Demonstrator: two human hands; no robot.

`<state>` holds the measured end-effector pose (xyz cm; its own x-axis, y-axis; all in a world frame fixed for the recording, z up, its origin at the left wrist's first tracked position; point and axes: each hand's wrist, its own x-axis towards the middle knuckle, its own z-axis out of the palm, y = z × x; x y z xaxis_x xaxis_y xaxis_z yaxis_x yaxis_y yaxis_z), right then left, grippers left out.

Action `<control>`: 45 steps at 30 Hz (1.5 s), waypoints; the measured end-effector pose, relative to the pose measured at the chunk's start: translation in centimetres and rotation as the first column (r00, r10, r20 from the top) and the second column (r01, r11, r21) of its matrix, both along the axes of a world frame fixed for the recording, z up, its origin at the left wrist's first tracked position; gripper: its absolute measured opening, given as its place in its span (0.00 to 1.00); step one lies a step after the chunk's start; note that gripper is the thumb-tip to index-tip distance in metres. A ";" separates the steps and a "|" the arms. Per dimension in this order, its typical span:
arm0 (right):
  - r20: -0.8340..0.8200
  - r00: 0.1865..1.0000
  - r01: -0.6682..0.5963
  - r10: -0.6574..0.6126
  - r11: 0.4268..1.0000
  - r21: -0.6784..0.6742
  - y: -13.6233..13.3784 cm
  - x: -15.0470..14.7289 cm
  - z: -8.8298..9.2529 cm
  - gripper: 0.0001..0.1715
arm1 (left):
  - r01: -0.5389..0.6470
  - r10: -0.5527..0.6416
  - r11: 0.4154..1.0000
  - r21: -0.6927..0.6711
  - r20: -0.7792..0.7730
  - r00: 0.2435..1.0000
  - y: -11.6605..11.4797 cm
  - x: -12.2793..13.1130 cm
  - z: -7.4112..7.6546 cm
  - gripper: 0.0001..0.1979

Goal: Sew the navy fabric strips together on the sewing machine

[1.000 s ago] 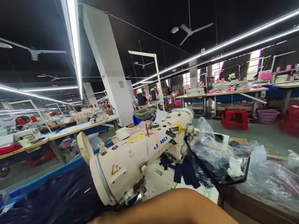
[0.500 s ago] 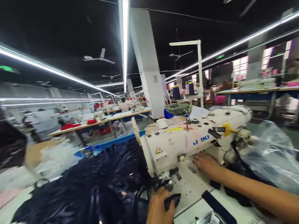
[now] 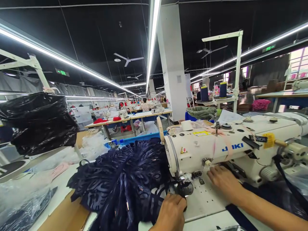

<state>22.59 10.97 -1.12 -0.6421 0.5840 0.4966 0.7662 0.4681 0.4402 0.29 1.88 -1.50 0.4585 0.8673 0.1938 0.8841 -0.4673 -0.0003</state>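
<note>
My left hand (image 3: 172, 210) is closed at the front of a white sewing machine (image 3: 202, 144), just below its needle area. Its fingers grip an edge of navy fabric, mostly hidden under them. A large gathered heap of shiny navy fabric (image 3: 122, 179) spreads to the left of this hand. My right hand (image 3: 223, 181) reaches in beneath the machine's arm with fingers extended over the white bed (image 3: 204, 200); nothing shows in it. Right of the bed lies a navy strip (image 3: 237, 216), partly under my right forearm.
A black plastic bag (image 3: 40, 123) hangs at the left. Cardboard (image 3: 66, 215) and clear plastic wrap (image 3: 21, 195) lie on the table's left side. Navy thread cones (image 3: 204, 94) stand behind the machine. Work tables with more machines and people fill the background.
The camera view has turned left, so the machine sits further right. My left hand still holds navy fabric by the needle area; my right hand stays under the machine's arm.
</note>
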 end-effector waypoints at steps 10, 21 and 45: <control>-0.037 0.968 -0.246 0.250 0.902 -0.354 -3.0 -4.9 -0.2 0.09 | 0.155 -0.187 0.967 0.202 0.152 0.971 -2.0 -0.4 -0.1 0.22; -0.130 0.951 -0.309 0.280 0.859 -0.408 -2.2 -5.6 0.0 0.05 | 0.168 -0.196 0.946 0.277 0.076 0.978 -2.0 -0.4 -0.4 0.23; -0.356 0.931 -0.329 0.080 0.606 -0.724 -1.7 -6.9 0.6 0.08 | 0.111 -0.112 0.984 0.136 0.001 0.994 -1.4 0.2 0.2 0.13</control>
<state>15.73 9.26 -0.56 -0.7113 0.6958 0.0992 0.6290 0.6932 -0.3520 0.44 0.51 -1.26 0.5490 0.7762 0.3101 0.8265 -0.5595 -0.0629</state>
